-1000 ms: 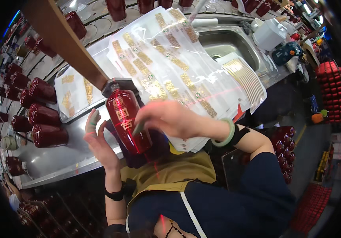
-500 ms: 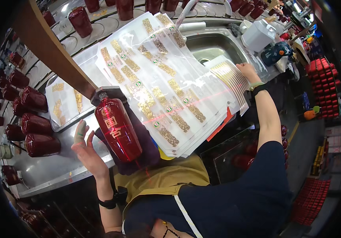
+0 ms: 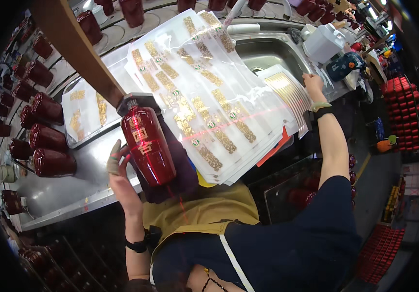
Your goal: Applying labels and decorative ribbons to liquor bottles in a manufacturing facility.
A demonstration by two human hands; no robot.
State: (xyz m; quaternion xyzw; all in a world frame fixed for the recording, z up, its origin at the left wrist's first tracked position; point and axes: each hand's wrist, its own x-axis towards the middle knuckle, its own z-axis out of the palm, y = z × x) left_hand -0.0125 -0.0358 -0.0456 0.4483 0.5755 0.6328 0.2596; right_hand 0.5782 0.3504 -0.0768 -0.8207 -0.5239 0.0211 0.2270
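Down at about eight o'clock from the picture's middle, the left hand (image 3: 117,163) has its fingers curled against the side of a dark red glazed bottle (image 3: 148,146) with gold characters on its belly — the fingertips press the bottle's left flank, while the palm side is hidden behind it. That bottle lies tilted, its black-capped neck pointing to eleven o'clock, its base resting over a dark cloth at the person's lap edge, just against the steel counter (image 3: 73,185). A thin red laser line crosses it.

Out at two o'clock the right hand (image 3: 313,82) is stretched far forward, wrist wearing a pale bangle and a dark band; its fingers rest on the top of a stack of gold-striped label sheets (image 3: 287,90) beside the steel sink (image 3: 263,51). Whether they pinch a sheet or merely touch cannot be told.

Between the two hands, around twelve o'clock, fans a pile of clear label sheets (image 3: 204,97) carrying gold stickers. More red bottles (image 3: 48,163) lie on their sides at nine o'clock — several in a row. A wooden beam (image 3: 80,51) slants in from eleven o'clock.
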